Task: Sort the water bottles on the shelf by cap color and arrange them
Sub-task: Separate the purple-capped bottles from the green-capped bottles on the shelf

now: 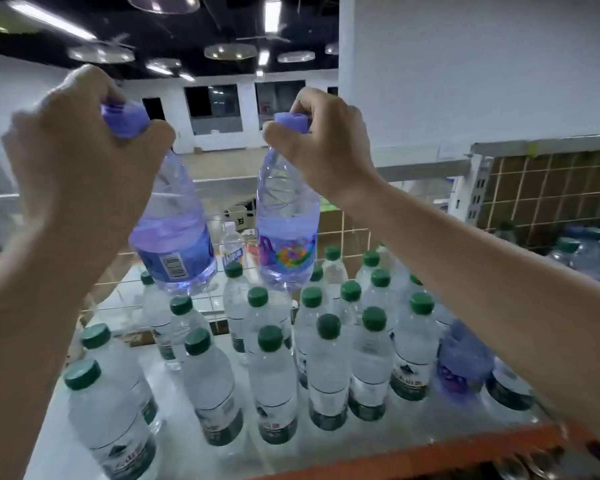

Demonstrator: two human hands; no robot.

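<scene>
My left hand (80,147) grips the neck of a purple-capped water bottle (174,233), held tilted in the air above the shelf. A second purple-capped bottle (286,237) hangs upright from my right hand (326,143), which pinches it at the cap. Below both stand several clear bottles with green caps (270,338) on the white shelf (174,379). One more purple bottle (463,358) stands at the right of the group, partly hidden behind my right forearm.
A wire grid back panel (357,237) closes the shelf's far side, with a white-capped bottle (232,245) behind it. An orange shelf edge (430,455) runs along the front right. A neighbouring shelf at the right holds more green-capped bottles (568,251).
</scene>
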